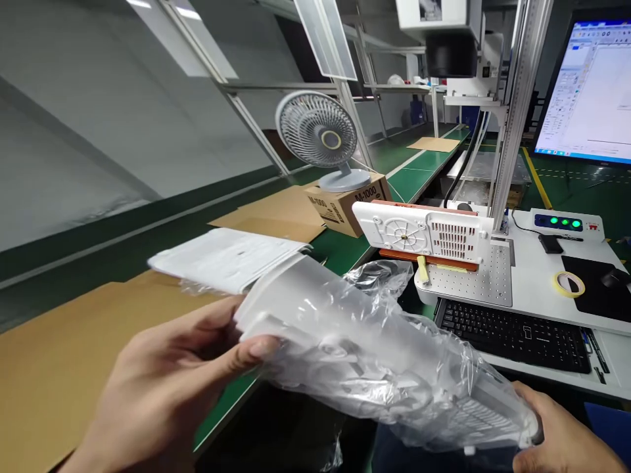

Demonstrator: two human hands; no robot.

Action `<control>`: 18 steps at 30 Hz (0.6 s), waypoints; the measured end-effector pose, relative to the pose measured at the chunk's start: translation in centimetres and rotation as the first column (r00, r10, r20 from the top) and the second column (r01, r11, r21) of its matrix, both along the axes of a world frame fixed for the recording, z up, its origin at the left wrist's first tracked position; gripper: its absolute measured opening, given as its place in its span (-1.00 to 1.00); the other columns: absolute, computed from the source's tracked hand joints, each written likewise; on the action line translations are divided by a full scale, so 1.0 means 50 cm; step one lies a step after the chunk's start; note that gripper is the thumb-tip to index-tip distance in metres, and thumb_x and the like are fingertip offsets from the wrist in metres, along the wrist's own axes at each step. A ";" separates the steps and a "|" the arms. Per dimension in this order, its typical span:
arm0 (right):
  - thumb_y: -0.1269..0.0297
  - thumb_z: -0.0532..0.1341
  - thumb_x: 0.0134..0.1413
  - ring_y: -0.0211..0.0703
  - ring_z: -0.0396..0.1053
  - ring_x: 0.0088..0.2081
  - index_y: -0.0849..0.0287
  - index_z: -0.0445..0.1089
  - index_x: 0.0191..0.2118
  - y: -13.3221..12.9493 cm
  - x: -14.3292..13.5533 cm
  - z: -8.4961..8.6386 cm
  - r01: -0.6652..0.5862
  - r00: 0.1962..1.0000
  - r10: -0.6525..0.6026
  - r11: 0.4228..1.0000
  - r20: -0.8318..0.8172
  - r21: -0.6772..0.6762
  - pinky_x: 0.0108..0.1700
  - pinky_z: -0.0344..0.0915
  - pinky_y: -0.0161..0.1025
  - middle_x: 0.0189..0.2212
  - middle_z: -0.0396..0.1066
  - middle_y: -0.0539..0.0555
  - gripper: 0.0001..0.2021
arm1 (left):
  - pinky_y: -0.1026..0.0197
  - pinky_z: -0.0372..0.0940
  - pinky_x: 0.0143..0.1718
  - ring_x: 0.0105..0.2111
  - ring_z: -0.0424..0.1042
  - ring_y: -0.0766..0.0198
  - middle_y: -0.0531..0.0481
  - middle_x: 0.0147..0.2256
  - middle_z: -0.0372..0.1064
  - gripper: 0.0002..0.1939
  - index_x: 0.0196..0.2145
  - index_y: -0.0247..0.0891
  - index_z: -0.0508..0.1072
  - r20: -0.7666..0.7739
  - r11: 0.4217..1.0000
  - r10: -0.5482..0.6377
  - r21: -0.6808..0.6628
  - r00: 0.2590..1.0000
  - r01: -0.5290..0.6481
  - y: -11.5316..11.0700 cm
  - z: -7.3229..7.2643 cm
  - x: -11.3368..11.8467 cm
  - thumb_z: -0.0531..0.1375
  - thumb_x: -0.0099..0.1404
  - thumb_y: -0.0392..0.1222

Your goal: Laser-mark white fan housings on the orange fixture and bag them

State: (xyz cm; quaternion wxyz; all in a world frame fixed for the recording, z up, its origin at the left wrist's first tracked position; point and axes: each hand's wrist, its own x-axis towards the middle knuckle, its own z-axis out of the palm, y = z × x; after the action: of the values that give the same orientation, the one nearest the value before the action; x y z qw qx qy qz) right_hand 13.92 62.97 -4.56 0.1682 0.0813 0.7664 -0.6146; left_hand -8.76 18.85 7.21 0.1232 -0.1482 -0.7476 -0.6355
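Note:
A long white plastic housing, mostly inside a clear plastic bag, is held tilted in front of me, its left end higher. My left hand grips the left end, thumb on the near side, fingers behind it. At the lower right end, my right hand is wrapped round the corner, partly cut off by the frame edge. Behind the housing's left end lies a white flat panel on cardboard. A similar white panel with a round grille and slots stands upright in an orange-brown holder on a perforated metal plate.
A grey fan stands on a cardboard box behind. Right are a machine head, a keyboard, a yellow tape roll, a control box and a monitor. Cardboard covers the left bench.

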 end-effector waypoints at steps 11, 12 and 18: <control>-0.17 0.63 -0.07 0.42 0.35 0.36 -0.04 0.43 0.41 -0.067 -0.050 0.042 0.083 0.965 -0.041 0.985 -0.258 0.154 0.36 0.40 0.14 0.35 0.40 0.24 -0.07 | 0.29 0.13 -0.56 -0.58 0.27 0.33 0.07 -0.57 0.35 -0.56 -0.45 -0.22 0.52 -0.190 0.889 -0.372 -0.356 0.909 0.289 0.162 0.036 0.095 0.43 0.35 0.17; -0.20 0.63 -0.08 0.44 0.41 0.31 -0.03 0.43 0.40 -0.074 -0.050 0.039 0.145 0.947 -0.093 0.978 -0.306 0.152 0.31 0.47 0.15 0.32 0.44 0.25 -0.06 | 0.28 0.12 -0.54 -0.58 0.25 0.34 0.08 -0.56 0.35 -0.55 -0.44 -0.22 0.51 -0.220 0.873 -0.399 -0.388 0.890 0.295 0.183 0.040 0.100 0.42 0.36 0.18; -0.20 0.55 0.07 0.38 0.57 0.11 0.07 0.56 0.21 -0.117 -0.077 0.095 0.399 0.824 -0.303 0.910 -0.480 0.110 0.14 0.60 0.11 0.11 0.58 0.27 -0.32 | 0.20 0.04 -0.51 -0.54 0.30 0.32 0.09 -0.51 0.36 -0.61 -0.34 -0.22 0.46 -0.329 0.785 -0.526 -0.543 0.784 0.299 0.265 0.065 0.112 0.39 0.43 0.12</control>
State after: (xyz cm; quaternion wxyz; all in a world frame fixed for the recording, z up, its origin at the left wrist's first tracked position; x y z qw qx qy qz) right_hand 10.09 57.13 0.20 -0.1405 0.0931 0.8151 -0.5543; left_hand -3.18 32.11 10.45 0.1122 -0.4852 -0.7718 -0.3953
